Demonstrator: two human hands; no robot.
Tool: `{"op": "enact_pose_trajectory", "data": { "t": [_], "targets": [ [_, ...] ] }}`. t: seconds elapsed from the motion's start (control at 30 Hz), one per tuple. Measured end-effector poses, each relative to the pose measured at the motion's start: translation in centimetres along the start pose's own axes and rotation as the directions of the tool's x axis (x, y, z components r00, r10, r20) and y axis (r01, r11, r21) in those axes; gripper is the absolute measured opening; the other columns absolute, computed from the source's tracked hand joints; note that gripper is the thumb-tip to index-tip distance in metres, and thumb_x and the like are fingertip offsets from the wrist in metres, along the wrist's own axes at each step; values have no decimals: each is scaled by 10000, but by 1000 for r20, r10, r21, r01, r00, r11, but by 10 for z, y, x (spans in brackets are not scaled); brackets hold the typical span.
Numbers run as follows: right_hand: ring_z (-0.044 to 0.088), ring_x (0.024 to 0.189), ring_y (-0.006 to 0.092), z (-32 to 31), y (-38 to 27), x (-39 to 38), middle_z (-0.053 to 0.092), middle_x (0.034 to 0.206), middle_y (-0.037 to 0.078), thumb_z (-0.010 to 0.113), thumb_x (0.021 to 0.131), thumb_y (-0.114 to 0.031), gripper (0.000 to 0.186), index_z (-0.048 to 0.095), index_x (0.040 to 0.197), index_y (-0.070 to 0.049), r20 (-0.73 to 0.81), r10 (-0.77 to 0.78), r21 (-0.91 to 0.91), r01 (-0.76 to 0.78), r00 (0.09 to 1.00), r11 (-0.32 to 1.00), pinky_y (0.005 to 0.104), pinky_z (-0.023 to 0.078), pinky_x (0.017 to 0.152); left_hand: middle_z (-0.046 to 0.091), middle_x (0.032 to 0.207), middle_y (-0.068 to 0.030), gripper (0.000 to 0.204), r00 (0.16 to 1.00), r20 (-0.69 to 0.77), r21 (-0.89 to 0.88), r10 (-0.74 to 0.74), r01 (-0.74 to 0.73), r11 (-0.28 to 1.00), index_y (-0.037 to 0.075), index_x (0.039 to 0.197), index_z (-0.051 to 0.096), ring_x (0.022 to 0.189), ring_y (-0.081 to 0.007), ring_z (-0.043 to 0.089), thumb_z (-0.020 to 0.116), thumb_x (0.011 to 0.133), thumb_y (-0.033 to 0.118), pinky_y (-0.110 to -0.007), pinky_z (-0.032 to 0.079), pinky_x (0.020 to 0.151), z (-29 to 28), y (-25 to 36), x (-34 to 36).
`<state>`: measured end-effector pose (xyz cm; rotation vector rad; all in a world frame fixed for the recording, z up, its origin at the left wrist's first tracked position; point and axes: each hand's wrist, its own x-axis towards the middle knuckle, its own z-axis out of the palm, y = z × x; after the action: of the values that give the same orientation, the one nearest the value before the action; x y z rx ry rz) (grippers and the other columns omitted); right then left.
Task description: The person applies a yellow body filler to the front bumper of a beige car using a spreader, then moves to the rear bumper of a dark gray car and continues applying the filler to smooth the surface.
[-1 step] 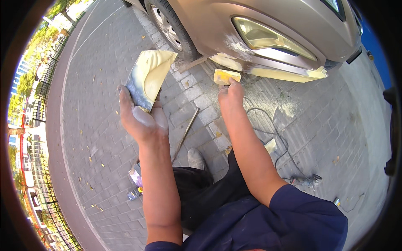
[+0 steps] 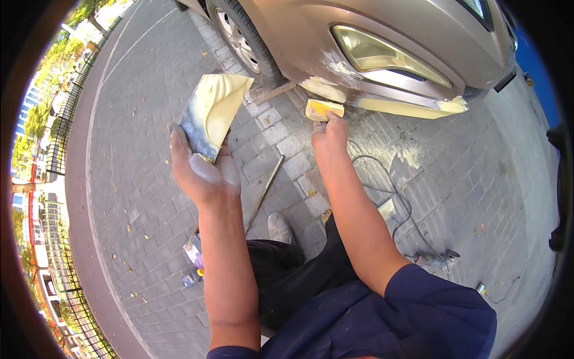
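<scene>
Pale yellow and smoky blue, a curved sheet (image 2: 222,110) tilts up at between ten and eleven o'clock, its lower end grasped by the left hand (image 2: 202,164), whose white-dusted palm faces upward with the thumb along the left edge. At one o'clock, the right hand (image 2: 330,130) grips a yellow block (image 2: 324,110) by its near side, forearm stretched forward, near the cream-patched car bumper (image 2: 412,106) at two o'clock.
</scene>
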<state>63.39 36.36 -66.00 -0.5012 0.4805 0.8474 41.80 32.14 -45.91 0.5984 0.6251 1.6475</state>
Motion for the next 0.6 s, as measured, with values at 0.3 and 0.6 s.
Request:
{"op": "enact_pose_trajectory", "data": {
  "t": [0.3, 0.6],
  "targets": [
    [661, 1276, 271, 31, -10, -35, 594, 1462, 135, 543, 1113, -28, 365, 505, 1476, -26, 150, -105, -203, 135, 983, 970, 488, 571, 1103, 710, 1316, -149, 383, 999, -33, 1, -9, 9, 1000, 20, 1321, 620, 1196, -329, 701, 538, 1149, 352, -515, 544, 1008, -1, 2, 3],
    [611, 1016, 374, 33, -63, -66, 721, 1164, 140, 747, 914, -13, 341, 793, 1246, -76, 919, -384, -150, 822, -89, -549, 488, 515, 934, 710, 1317, -167, 410, 1000, -6, 0, -15, 15, 1000, -5, 1342, 609, 1194, -339, 706, 499, 1165, 348, -515, 556, 1004, -4, 6, -1]
  ]
}}
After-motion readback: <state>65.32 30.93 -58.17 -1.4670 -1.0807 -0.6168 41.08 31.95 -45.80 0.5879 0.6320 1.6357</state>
